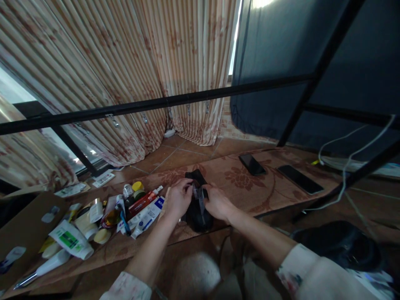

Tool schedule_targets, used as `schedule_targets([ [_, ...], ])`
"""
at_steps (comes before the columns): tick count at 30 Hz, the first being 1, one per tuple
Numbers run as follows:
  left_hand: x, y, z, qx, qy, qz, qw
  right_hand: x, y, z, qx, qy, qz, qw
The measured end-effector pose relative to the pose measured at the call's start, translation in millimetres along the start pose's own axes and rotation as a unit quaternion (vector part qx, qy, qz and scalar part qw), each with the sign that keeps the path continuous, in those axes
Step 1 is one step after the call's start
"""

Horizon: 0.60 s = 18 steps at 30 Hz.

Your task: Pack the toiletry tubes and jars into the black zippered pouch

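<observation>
Both hands work close together over a dark, soft-looking black item (200, 218) on the patterned mat; its kind is not clear. Between the fingertips is a thin, see-through plastic piece (199, 195), perhaps film or a small bag. My left hand (179, 198) is closed in a pinch at the plastic's left side. On the other side, my right hand (218, 203) pinches the plastic too, its fingers bent. Behind the fingers, the upper part of the black item is partly hidden. Just left of my left hand lie a white and blue tube (146, 218) and a red spray bottle (144, 201).
Several tubes, jars and bottles, including a white and green tube (71, 239), crowd the mat (215, 166) beside a cardboard box (31, 225). Two phones, one nearer (252, 164) and one farther right (300, 179), lie flat. Black metal bars (193, 96) and a white cable (345, 166) surround the mat.
</observation>
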<state>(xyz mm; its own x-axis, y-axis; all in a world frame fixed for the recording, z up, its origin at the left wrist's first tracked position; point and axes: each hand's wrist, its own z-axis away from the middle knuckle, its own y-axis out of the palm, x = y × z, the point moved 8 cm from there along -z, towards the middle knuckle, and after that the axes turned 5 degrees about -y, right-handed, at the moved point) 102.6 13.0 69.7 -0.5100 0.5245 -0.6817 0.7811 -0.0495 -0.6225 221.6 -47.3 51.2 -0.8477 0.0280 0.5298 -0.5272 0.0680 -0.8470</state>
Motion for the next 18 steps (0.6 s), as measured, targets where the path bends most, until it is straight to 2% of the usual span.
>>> schedule_targets([
  [3, 23, -16, 18, -0.068, -0.046, 0.031, 0.996, 0, 0, 0, -0.003, 0.004, 0.004, 1.0],
  [5, 40, -18, 33, -0.072, -0.08, 0.027, 0.994, -1, 0, 0, -0.005, 0.01, 0.011, 1.0],
  [10, 71, -4, 63, 0.015, -0.143, -0.088, 0.986, 0, -1, 0, -0.01, 0.016, 0.011, 1.0],
  [14, 75, 9, 75, 0.069, -0.164, -0.149, 0.973, 2, -2, 1, -0.013, 0.016, 0.007, 1.0],
  [18, 77, 22, 81, 0.1, -0.211, -0.16, 0.959, 2, -2, 0, -0.012, 0.009, 0.0, 1.0],
])
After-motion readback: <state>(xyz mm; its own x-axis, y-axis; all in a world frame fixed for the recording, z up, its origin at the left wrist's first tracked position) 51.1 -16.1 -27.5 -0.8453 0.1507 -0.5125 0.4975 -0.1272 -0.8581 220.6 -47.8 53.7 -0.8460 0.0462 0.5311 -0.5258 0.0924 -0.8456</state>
